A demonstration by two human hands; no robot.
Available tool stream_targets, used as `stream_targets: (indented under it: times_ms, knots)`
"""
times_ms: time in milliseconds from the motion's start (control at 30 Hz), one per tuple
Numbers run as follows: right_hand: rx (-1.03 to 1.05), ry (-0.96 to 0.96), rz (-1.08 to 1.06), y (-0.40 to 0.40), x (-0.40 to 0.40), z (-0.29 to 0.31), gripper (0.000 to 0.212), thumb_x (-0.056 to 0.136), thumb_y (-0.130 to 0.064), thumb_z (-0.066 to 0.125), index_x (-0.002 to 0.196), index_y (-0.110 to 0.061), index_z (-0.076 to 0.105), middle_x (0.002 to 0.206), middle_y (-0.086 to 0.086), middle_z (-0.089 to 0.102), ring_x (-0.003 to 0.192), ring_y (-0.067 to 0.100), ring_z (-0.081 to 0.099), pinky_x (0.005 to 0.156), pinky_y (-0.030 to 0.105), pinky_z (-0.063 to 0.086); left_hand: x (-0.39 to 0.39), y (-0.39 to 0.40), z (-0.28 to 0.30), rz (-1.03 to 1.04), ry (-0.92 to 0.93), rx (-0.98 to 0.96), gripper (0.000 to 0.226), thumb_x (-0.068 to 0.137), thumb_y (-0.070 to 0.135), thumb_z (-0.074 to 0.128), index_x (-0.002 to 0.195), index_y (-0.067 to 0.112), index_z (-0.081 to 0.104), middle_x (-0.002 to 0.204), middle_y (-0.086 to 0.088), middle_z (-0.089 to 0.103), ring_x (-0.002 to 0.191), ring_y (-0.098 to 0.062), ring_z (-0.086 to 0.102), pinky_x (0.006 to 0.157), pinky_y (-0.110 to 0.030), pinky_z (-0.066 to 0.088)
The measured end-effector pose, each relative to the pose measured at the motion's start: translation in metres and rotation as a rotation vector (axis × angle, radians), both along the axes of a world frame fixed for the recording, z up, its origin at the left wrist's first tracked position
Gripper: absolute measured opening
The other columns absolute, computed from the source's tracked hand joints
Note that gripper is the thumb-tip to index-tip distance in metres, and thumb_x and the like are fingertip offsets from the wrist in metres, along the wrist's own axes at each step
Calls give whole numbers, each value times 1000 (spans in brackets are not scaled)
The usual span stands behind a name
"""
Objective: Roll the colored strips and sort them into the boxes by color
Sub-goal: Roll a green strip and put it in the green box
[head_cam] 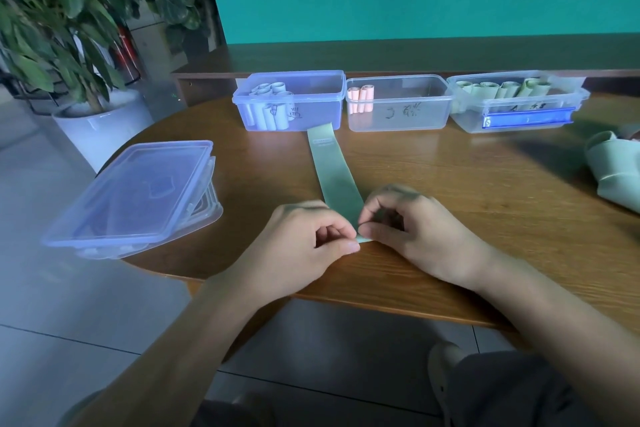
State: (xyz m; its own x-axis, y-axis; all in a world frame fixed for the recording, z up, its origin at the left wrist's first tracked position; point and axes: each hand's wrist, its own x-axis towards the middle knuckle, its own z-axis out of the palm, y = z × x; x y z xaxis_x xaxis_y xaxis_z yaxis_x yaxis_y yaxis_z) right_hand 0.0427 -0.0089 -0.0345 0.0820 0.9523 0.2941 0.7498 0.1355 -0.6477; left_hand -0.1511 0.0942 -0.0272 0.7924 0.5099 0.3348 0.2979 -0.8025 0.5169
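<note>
A pale green strip lies flat on the wooden table, running from the boxes toward me. My left hand and my right hand both pinch its near end, where a small fold or roll begins. Three clear boxes stand in a row at the back: the left box holds several light blue rolls, the middle box has pink rolls in its left end, and the right box holds several green rolls.
A stack of clear lids rests on the table's left edge. More pale green strips are heaped at the right edge. A potted plant stands on the floor to the left. A teal wall rises behind the table.
</note>
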Motion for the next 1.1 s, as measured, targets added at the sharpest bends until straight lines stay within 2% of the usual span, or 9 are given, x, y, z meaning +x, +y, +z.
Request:
stream_targets:
  times_ms: [167,300,467,600,667,767,833,900,1100]
  knots:
    - [22,-142,112,-2,8,-1,3,95,-25,71,97,-27,71,105,-13,59,97,11,61,84,19,46,4,2,1,26,26,19,10,90,36,69,93,31,78,87,19,64,86,-1,61,70,-9,45]
    - [27,-163,160,2,14,2,9,92,-32,74,95,-24,73,105,-11,60,96,14,63,83,25,51,7,4,-1,51,18,36,13,93,34,66,95,29,77,92,18,66,90,-1,61,77,-9,45]
    - [100,-324,206,9,17,5,16,100,-33,63,94,-22,73,106,-10,56,88,10,62,78,31,52,7,5,-1,19,-29,77,6,92,22,69,94,24,74,91,16,61,87,-4,59,73,-8,41]
    - [194,-522,202,7,17,4,27,103,-37,53,92,-20,71,111,-11,57,76,5,57,66,19,42,5,7,-4,-33,-43,129,10,95,16,65,94,21,74,90,13,64,87,-4,60,76,-16,45]
    - [244,-601,218,8,18,2,31,105,-34,52,91,-17,73,111,-8,60,81,8,59,67,22,45,6,8,-5,-39,-31,146,10,96,18,65,96,21,74,93,12,65,88,-4,60,80,-19,46]
    - [309,-674,243,11,21,0,31,106,-33,53,96,-15,76,113,-3,63,94,14,63,73,33,54,5,8,-4,-18,-3,99,10,91,26,71,100,22,75,95,15,62,90,1,56,79,-8,42]
    - [331,-648,239,11,25,-1,28,105,-33,55,102,-16,77,114,0,64,101,17,64,76,37,56,6,7,-4,-6,4,78,12,90,27,73,101,23,75,96,15,62,91,3,55,79,-4,38]
    - [337,-561,226,10,27,0,23,103,-34,60,108,-19,77,114,0,64,103,16,65,80,35,56,6,7,-3,1,0,61,12,90,26,73,101,23,76,95,15,62,92,5,56,79,-1,36]
    - [208,-396,205,15,30,-1,24,99,-41,63,111,-27,77,107,-10,64,102,4,60,86,30,53,8,10,-1,31,19,61,14,94,29,66,104,27,77,99,19,63,95,1,59,83,-3,38]
